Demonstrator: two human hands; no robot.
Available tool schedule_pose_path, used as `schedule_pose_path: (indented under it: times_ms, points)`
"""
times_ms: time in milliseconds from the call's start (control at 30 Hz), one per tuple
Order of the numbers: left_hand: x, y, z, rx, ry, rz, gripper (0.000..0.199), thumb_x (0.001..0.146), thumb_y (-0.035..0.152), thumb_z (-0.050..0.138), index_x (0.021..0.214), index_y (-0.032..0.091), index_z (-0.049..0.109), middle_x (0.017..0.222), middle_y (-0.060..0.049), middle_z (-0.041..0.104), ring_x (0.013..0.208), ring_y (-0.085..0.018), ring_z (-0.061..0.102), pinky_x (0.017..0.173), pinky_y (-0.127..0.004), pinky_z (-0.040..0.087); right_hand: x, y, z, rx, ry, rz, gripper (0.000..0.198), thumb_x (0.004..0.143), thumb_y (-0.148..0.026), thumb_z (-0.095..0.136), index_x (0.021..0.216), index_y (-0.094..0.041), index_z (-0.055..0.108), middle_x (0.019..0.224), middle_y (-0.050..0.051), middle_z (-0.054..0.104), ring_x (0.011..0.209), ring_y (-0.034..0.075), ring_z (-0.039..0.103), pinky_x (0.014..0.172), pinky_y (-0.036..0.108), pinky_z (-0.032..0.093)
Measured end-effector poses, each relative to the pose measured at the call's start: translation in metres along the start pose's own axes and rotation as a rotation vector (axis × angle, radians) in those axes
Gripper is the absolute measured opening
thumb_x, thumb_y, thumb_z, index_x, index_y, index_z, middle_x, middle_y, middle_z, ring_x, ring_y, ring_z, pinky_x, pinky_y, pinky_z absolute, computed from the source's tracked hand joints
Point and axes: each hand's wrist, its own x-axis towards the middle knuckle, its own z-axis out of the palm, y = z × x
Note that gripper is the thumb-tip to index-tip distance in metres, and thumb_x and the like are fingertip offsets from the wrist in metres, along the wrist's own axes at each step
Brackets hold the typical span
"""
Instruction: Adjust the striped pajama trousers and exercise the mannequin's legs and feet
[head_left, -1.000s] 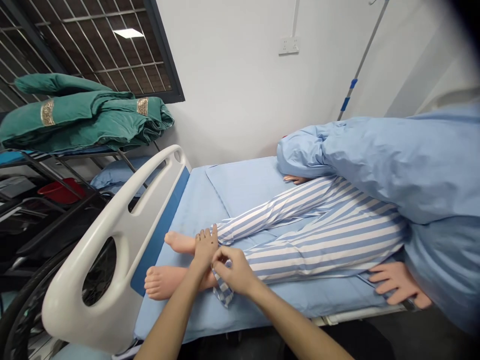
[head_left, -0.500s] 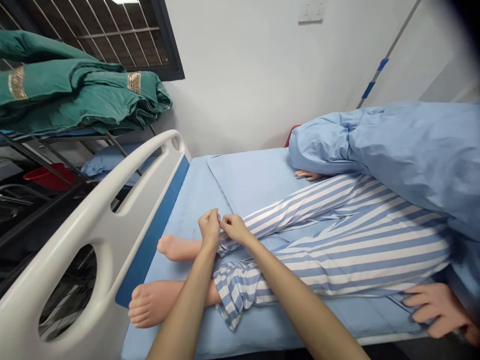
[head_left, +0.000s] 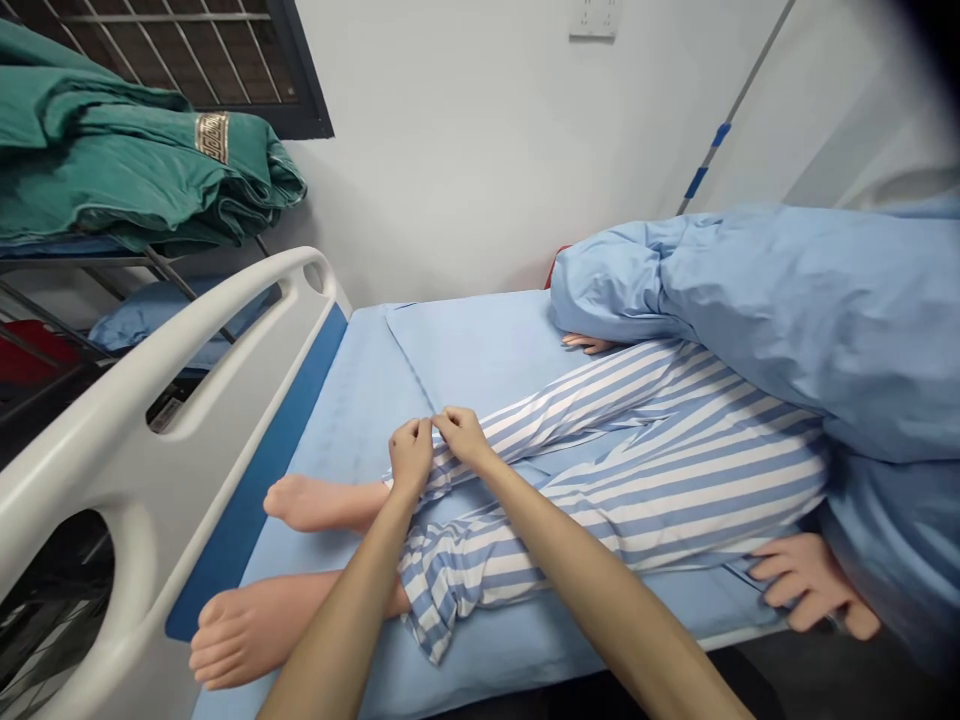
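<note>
Blue-and-white striped trousers (head_left: pixel 652 470) cover the legs of a manikin-like figure lying on the bed. My left hand (head_left: pixel 412 457) is closed at the lower part of the far trouser leg, its fingers curled inward. Right beside it, my right hand (head_left: pixel 460 436) is closed too, thumb side toward the left hand; both seem to pinch the fabric, though the fingertips are mostly hidden. The far bare foot (head_left: pixel 319 502) sticks out to the left of my hands. Nearer to me lies the other foot (head_left: pixel 251 625), partly behind my left forearm, with a loose, rumpled cuff (head_left: pixel 439 590) above its ankle.
A white footboard (head_left: pixel 142 400) borders the bed's left end. Blue bedding (head_left: pixel 750 300) covers the figure's upper body, with one hand (head_left: pixel 814 580) out at the near edge. Green folded cloth (head_left: pixel 150 170) lies on a rack beyond the footboard. A wall (head_left: pixel 450 150) stands behind.
The view has shifted, so the bed sits further left. Both hands have moved slightly over the far trouser leg, and its hem now shows left of my left wrist.
</note>
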Motion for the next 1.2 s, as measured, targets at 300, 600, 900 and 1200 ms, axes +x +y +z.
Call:
schedule_pose_path:
  times_ms: [300,600,900,1200]
  points:
    - [-0.004,0.001,0.019,0.013,0.081,-0.070,0.030,0.068,0.030,0.044,0.044,0.019,0.029,0.044,0.006,0.024,0.047,-0.009,0.026,0.048,-0.023,0.022,0.012,-0.003,-0.033,-0.022,-0.006,-0.007,0.031,0.066,-0.030,0.050,0.045,-0.017,0.031,0.045,-0.007,0.026,0.045,0.005,0.026,0.044,0.020,0.022]
    - [0.006,0.021,0.046,-0.127,0.040,-0.093,0.027,0.065,0.029,0.045,0.044,0.019,0.031,0.044,0.006,0.024,0.046,-0.008,0.026,0.046,-0.022,0.023,0.040,-0.026,-0.075,0.748,-0.052,0.525,0.033,0.070,-0.027,0.047,0.053,-0.020,0.019,0.037,-0.011,0.016,0.033,0.004,0.010,0.034,0.019,0.005]
    - [0.010,0.039,0.060,-0.189,0.009,-0.063,0.023,0.064,0.027,0.047,0.045,0.018,0.037,0.043,0.007,0.026,0.045,-0.007,0.029,0.046,-0.021,0.025,0.043,-0.007,-0.089,0.960,0.033,0.476,0.038,0.074,-0.025,0.044,0.054,-0.020,0.012,0.034,-0.011,0.014,0.031,0.005,0.010,0.032,0.019,0.008]
    - [0.010,0.034,0.080,-0.234,0.147,-0.145,0.022,0.062,0.027,0.047,0.045,0.017,0.038,0.041,0.007,0.029,0.043,-0.006,0.028,0.043,-0.021,0.024,0.054,-0.016,-0.112,0.780,0.027,0.331,0.041,0.072,-0.024,0.050,0.053,-0.021,0.014,0.034,-0.011,0.016,0.029,0.003,0.012,0.032,0.020,0.007]
